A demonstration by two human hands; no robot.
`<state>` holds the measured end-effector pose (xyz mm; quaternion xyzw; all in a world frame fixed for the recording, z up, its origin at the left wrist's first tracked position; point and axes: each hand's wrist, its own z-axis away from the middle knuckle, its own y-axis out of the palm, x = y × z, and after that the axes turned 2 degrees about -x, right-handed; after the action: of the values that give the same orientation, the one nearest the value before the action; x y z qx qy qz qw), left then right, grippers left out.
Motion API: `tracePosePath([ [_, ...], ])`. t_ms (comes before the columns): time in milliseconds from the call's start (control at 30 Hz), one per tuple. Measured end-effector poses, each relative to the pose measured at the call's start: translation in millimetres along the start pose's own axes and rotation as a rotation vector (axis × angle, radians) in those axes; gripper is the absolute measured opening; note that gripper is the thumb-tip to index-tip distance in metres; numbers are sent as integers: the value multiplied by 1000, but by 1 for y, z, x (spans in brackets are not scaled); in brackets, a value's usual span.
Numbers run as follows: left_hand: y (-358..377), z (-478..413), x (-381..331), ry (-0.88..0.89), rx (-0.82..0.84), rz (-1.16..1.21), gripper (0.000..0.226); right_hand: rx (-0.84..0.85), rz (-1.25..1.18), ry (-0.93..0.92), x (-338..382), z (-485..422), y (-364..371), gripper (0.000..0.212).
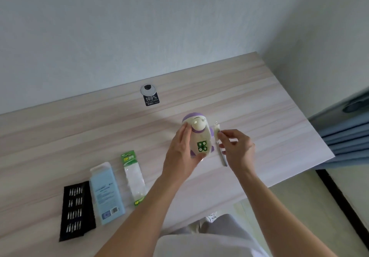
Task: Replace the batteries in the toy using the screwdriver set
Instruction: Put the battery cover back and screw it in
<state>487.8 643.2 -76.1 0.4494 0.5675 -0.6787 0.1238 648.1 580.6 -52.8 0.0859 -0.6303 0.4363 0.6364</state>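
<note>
Three items nearest, front-left of surface (pixel 259 107): black bit tray (pixel 76 209), blue case (pixel 106 194), green-carded battery pack (pixel 134 179). They lie side by side, well apart from the work and prob. parked out of the way but within L-hand reach. The pack's blister looks emptied, can't be sure.

L hand (pixel 179 153): fingers wrapped round the toy's left side, thumb under its lower end. A steadying grip, I'd say, w/ the open compt turned up toward the person's eyes.

Toy (pixel 199 135): white and purple, held approx mid-surface a bit right of centre, head pointing away. Can't tell if its base touches the surface.

Batteries (pixel 202 146): four green ends showing in the open compt, seated in a square. So the swap looks done or nearly; closing up is what's left.

R hand (pixel 237 147): thumb and forefinger pinch the white cover (pixel 216 132), other fingers loosely curled. Cover stands on edge just beside the toy's right flank, not yet over the compt, prob. being lined up to go back on.

Screwdriver (pixel 224 159): slim grey shaft under the R hand. Lying on the surface or tucked in the lower fingers? Can't tell. Either way handy for the screw.

Risk: the small screw by the cover's top end could drop or roll.

Further back: round cable grommet (pixel 147 89) w/ black sticker (pixel 151 99) against it, then the pale wall. Blue curtain (pixel 349 137) off to the right.
</note>
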Motion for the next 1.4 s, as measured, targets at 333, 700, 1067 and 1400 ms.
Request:
tracePosePath([
  [333, 2, -10, 5, 39, 81, 11, 100, -33, -39, 12, 12, 30, 6, 9],
  [700, 3, -9, 15, 45, 77, 17, 101, -92, -150, 120, 3, 37, 5, 8],
  [1067, 8, -8, 25, 97, 69, 27, 107, -142, -19, 99, -3, 55, 15, 9],
  [1400, 7, -8, 27, 79, 84, 59, 107, -191, 150, -31, 5, 64, 30, 7],
])
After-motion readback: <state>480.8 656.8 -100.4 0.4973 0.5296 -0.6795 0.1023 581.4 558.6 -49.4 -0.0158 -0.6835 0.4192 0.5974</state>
